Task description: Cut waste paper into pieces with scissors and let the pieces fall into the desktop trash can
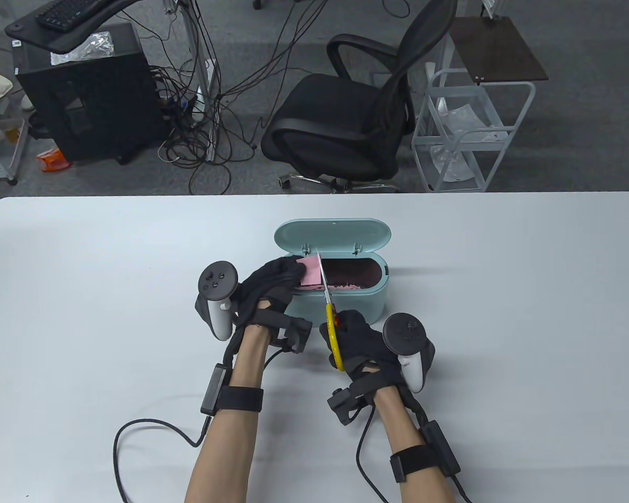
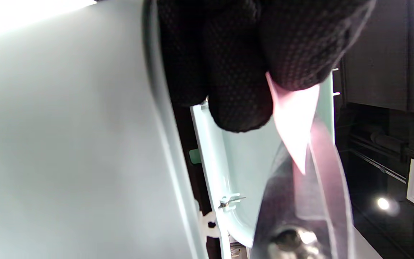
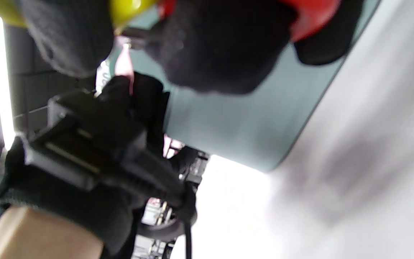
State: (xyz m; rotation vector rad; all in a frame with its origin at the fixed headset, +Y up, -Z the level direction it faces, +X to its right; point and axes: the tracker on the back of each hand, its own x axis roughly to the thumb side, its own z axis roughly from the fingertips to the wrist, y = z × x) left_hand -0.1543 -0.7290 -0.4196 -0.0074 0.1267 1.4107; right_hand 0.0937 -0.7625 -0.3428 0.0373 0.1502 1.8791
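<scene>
A mint-green desktop trash can (image 1: 346,306) stands mid-table with its lid (image 1: 333,236) tipped back; pink paper scraps (image 1: 346,287) lie inside. My left hand (image 1: 275,277) pinches a pink sheet of paper (image 1: 310,272) over the can's left end; in the left wrist view the fingertips (image 2: 293,57) clamp the paper (image 2: 293,118). My right hand (image 1: 354,343) grips scissors (image 1: 329,309) with yellow and red handles, blades pointing away across the paper's right edge. The handles (image 3: 131,9) show between the gloved fingers in the right wrist view, with the can's wall (image 3: 235,122) behind.
The white table (image 1: 503,293) stretches wide on both sides of the can. Cables (image 1: 136,435) trail from both wrists toward the near edge. Beyond the far edge stand a black office chair (image 1: 346,126), a white cart (image 1: 466,141) and a computer tower (image 1: 89,105).
</scene>
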